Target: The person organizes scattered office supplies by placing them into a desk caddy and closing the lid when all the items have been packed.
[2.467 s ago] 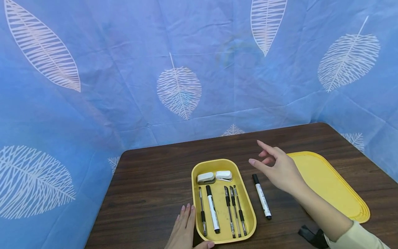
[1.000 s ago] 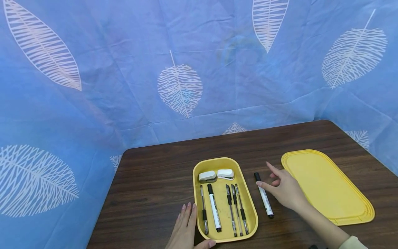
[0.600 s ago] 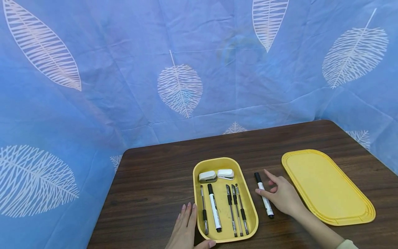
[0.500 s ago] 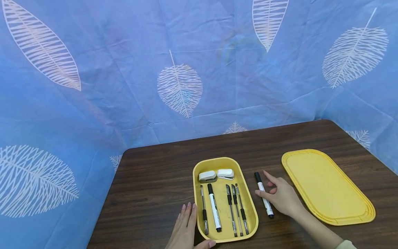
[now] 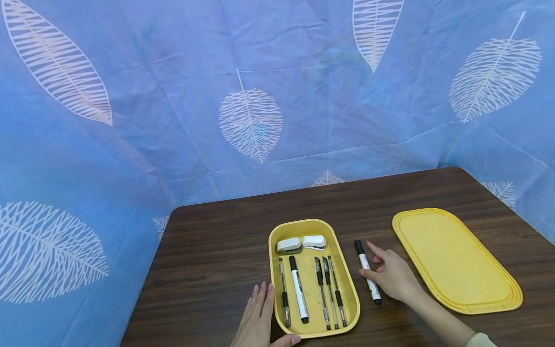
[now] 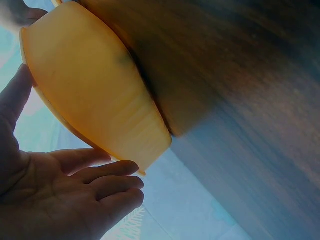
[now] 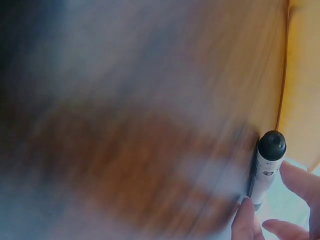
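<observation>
A black-and-white marker (image 5: pixel 367 272) lies on the table just right of the yellow tray. My right hand (image 5: pixel 392 274) is over it, thumb on the left side and other fingers on the right. In the right wrist view, the thumb and a fingertip pinch the marker (image 7: pixel 265 172) from both sides below its black end. My left hand (image 5: pixel 256 318) rests against the yellow tray (image 5: pixel 275 289), fingers straight along its left wall and thumb at the near rim. Inside the tray lie another marker (image 5: pixel 299 296), several black-gripped pens (image 5: pixel 321 293) and two small white staplers (image 5: pixel 289 245).
A flat yellow lid (image 5: pixel 459 262) lies on the right part of the dark wooden table (image 5: pixel 208 260). Behind the table hangs a blue cloth (image 5: pixel 182 96) printed with white leaves.
My right hand has come down and toward me from beyond the marker's far end, and its thumb and fingers have closed in on the marker. My left hand has stayed at the tray.
</observation>
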The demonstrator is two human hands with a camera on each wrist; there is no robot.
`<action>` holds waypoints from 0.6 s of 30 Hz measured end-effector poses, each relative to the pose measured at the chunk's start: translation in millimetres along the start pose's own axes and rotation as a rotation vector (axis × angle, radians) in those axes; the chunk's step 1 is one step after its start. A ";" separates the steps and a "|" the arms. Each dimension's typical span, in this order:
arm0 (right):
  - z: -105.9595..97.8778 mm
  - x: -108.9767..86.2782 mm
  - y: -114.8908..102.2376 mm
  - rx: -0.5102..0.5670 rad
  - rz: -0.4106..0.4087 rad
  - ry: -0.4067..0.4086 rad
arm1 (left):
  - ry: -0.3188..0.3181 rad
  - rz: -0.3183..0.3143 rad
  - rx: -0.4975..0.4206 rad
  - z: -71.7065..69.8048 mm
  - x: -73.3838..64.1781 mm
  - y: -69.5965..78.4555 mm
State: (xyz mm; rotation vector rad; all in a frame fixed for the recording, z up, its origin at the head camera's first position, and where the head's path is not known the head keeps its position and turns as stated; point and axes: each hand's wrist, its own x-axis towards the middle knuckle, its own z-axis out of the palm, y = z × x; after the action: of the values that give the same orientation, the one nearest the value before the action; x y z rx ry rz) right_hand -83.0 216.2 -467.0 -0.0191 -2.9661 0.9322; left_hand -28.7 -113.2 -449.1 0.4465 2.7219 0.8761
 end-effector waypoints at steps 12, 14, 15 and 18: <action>2.3 -1.9 -1.9 0.025 0.002 -0.034 | 0.012 0.015 0.005 0.5 0.1 -0.6; 2.1 -1.6 -3.0 0.022 0.008 -0.036 | 0.010 0.013 0.003 0.5 0.2 -0.7; 1.9 -1.5 -3.5 0.021 0.011 -0.038 | 0.008 0.011 0.002 0.5 0.2 -0.7; 2.0 -1.4 -4.5 0.012 0.028 -0.046 | 0.004 0.006 -0.001 0.6 0.3 -0.9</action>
State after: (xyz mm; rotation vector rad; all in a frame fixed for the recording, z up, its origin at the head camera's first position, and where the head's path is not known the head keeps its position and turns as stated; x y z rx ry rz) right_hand -81.6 211.3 -466.1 -0.0391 -3.0098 0.9668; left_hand -28.9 -113.4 -450.2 0.4542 2.7250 0.8801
